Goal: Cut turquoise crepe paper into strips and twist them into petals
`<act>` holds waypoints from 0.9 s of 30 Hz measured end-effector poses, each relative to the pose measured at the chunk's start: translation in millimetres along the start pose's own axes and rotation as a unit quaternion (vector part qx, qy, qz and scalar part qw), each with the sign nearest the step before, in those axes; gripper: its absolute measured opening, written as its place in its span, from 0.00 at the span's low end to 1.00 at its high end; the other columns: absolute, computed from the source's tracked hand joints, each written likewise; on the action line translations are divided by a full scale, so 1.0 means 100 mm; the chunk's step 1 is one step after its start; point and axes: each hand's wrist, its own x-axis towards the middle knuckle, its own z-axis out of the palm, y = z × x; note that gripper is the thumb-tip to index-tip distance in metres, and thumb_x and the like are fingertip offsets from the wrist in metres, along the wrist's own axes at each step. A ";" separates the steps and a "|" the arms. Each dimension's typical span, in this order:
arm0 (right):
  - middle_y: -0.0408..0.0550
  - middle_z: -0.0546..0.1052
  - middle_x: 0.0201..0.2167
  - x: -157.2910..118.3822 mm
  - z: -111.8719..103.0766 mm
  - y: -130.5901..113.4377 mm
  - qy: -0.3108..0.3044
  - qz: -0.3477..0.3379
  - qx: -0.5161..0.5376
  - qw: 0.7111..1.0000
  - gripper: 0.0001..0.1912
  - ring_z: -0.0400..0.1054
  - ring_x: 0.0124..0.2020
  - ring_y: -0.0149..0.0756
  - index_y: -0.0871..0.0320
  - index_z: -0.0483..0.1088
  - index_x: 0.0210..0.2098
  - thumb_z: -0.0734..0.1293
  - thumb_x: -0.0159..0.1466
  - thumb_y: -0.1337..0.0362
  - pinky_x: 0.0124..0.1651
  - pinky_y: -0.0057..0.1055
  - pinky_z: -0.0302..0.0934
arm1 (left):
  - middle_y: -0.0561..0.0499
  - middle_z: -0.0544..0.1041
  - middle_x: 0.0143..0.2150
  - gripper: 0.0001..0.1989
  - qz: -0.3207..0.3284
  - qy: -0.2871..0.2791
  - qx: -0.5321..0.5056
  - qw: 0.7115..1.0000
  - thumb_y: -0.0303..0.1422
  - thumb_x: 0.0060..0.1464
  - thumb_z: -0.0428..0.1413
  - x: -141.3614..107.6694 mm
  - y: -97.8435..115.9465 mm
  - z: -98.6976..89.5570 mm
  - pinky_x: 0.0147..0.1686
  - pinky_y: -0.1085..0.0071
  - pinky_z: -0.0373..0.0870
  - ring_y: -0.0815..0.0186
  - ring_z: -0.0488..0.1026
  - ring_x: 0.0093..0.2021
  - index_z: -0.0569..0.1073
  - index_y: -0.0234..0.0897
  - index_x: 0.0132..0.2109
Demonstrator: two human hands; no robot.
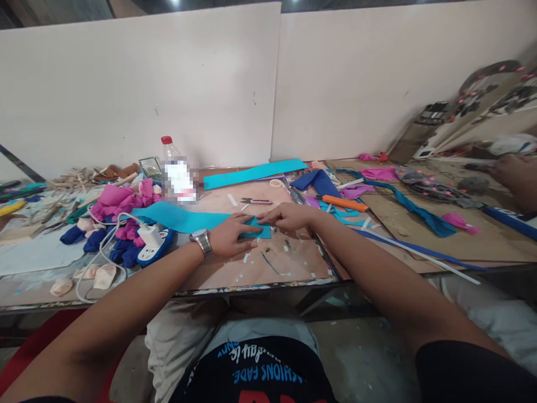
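A long turquoise strip (184, 218) lies across the table in front of me, fabric or paper, I cannot tell which. My left hand (232, 235), with a metal watch (202, 242) on its wrist, rests flat on the strip near its right end, fingers stretched out. At that same end my right hand (287, 217) touches the strip with its index finger extended and the other fingers curled. Just behind the hands are small thread snips (257, 201). Farther back lies a second turquoise strip (255, 173).
Left of the strip sit a blue power strip (156, 246) with a white plug and pink and blue fabric pieces (119, 202). A red-capped bottle (166, 141) stands behind. An orange cutter (344, 202) lies right. Another person's hand (509, 173) is at far right.
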 end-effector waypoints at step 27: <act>0.42 0.56 0.76 0.04 0.00 0.10 0.008 -0.049 -0.043 0.998 0.34 0.45 0.78 0.47 0.47 0.74 0.62 0.65 0.58 0.73 0.76 0.47 0.48 | 0.35 0.65 0.71 0.38 -0.012 0.039 0.003 0.999 0.55 0.65 0.51 0.00 -0.03 0.08 0.70 0.46 0.56 0.46 0.62 0.70 0.62 0.34 0.71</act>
